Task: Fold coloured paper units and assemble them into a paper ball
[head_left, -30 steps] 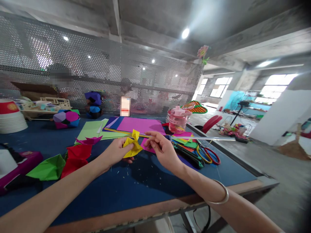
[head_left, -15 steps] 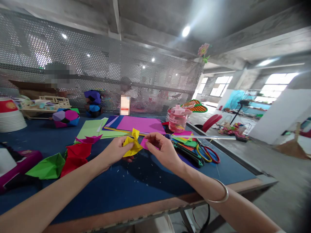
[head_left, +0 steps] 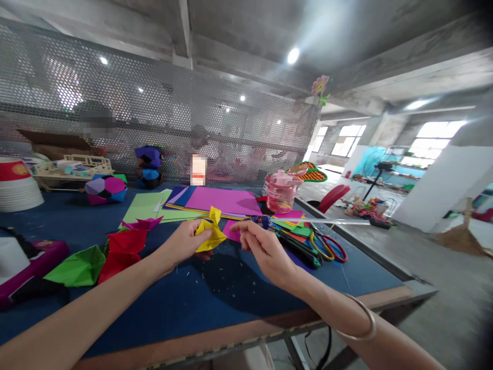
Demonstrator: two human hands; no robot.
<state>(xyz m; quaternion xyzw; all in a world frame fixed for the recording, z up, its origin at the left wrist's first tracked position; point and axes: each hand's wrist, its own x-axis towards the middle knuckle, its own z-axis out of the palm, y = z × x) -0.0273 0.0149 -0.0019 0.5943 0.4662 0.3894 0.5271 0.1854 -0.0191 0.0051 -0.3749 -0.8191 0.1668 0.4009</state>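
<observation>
In the head view, the left hand (head_left: 187, 240) grips a yellow folded paper (head_left: 211, 236) between thumb and fingers, holding it above the bench (head_left: 173, 318) near the middle of the picture, with 1 narrow flap pointing up. The right hand (head_left: 265, 252) is just to the right of it, apart from the yellow paper, its index finger stretched towards a small magenta paper (head_left: 231, 231) and the other fingers curled under; whether it pinches anything I cannot tell. A bracelet (head_left: 373, 324) circles the right forearm. Left of the hands lie a red folded paper (head_left: 125, 246), a green folded paper (head_left: 79, 267) and a magenta folded paper (head_left: 142, 222), close together. Beyond the hands are light green sheets (head_left: 140, 205) and a stack of coloured sheets (head_left: 227, 199) topped with pinkish purple. To the right stands a pink container (head_left: 280, 191), and nearer the edge lie a dark green tool (head_left: 300, 247) and scissors with 1 yellow and 1 red loop (head_left: 336, 248). At the far left are stacked paper cups (head_left: 19, 190) and a many-coloured paper ball (head_left: 106, 189), in front of a perforated screen (head_left: 239, 139)
</observation>
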